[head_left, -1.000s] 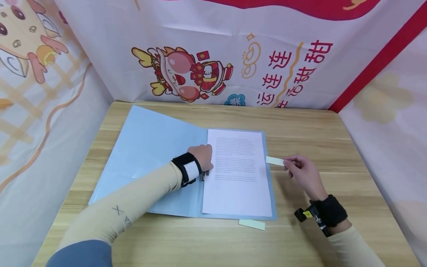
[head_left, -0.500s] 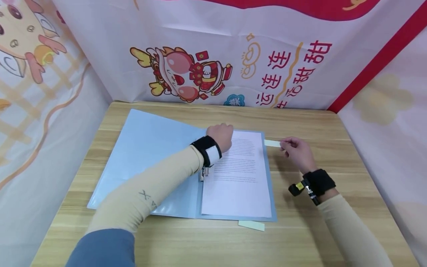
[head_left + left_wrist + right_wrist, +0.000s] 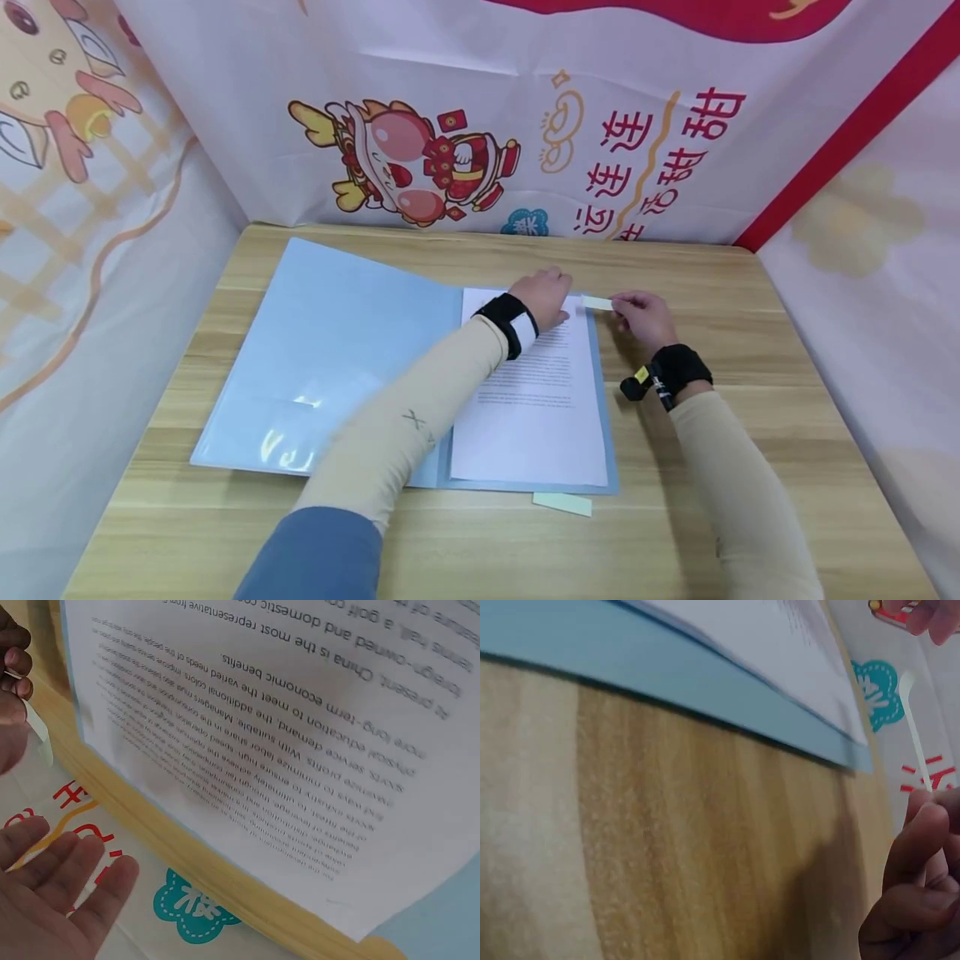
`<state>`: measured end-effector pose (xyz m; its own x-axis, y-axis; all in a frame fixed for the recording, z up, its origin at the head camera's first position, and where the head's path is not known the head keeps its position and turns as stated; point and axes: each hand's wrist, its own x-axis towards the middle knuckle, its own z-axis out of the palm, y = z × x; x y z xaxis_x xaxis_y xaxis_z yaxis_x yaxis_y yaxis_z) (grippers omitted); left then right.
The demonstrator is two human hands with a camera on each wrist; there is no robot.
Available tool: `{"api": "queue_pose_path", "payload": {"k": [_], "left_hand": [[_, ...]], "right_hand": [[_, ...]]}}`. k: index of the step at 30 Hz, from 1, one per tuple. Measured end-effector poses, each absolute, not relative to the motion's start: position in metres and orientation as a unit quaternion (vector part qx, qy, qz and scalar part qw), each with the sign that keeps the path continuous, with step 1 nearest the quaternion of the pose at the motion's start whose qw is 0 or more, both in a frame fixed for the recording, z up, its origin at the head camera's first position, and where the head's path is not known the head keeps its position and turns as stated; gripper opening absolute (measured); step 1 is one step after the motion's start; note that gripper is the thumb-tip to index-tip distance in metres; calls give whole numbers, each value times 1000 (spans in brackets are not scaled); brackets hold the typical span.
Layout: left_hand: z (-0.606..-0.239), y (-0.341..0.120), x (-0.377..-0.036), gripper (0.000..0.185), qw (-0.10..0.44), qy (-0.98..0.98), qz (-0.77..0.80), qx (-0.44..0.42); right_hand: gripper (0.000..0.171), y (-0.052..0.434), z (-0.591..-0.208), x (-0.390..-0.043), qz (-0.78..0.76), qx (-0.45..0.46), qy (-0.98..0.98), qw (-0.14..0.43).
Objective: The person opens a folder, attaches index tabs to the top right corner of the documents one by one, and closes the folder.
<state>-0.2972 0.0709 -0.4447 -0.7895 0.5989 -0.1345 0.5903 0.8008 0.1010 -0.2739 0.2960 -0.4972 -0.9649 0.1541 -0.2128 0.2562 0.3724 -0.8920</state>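
Observation:
A pale green paper strip, like a sticky note, is pinched between the thumb and fingers of my right hand. Its free end curls up in the right wrist view and overlaps the folder's upper right corner in the head view. Over the top of the printed sheet reaches my left hand. Its fingers are spread and relaxed in the left wrist view, holding nothing, close to the strip. The sheet lies on the right side of an open light blue folder; my left forearm hides part of both.
Another pale green strip sticks out below the folder's bottom edge. Everything rests on a wooden table. Patterned cloth hangs behind and on both sides of it.
My left hand has moved up and right from the folder's spine to the top of the sheet, its fingers loosening. My right hand has carried the strip up to the folder's upper right corner.

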Motion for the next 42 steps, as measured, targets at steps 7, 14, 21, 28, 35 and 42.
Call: {"api": "queue_pose_path", "payload": {"k": [7, 14, 21, 28, 35, 42], "left_hand": [[-470, 90, -297, 65, 84, 941, 25, 327], [-497, 98, -291, 85, 101, 945, 36, 309], [-502, 98, -290, 95, 109, 943, 16, 314], [-501, 99, -290, 93, 115, 940, -4, 320], [-503, 100, -292, 87, 127, 936, -15, 329], [-507, 101, -295, 84, 137, 934, -22, 330]], "right_hand": [[28, 302, -515, -285, -568, 161, 805, 52], [31, 303, -526, -292, -560, 141, 815, 45], [25, 301, -526, -291, -534, 141, 833, 35], [26, 300, -527, -292, -508, 134, 850, 36], [24, 298, -528, -296, -498, 151, 853, 37], [24, 296, -527, -296, -493, 167, 853, 41]]}}
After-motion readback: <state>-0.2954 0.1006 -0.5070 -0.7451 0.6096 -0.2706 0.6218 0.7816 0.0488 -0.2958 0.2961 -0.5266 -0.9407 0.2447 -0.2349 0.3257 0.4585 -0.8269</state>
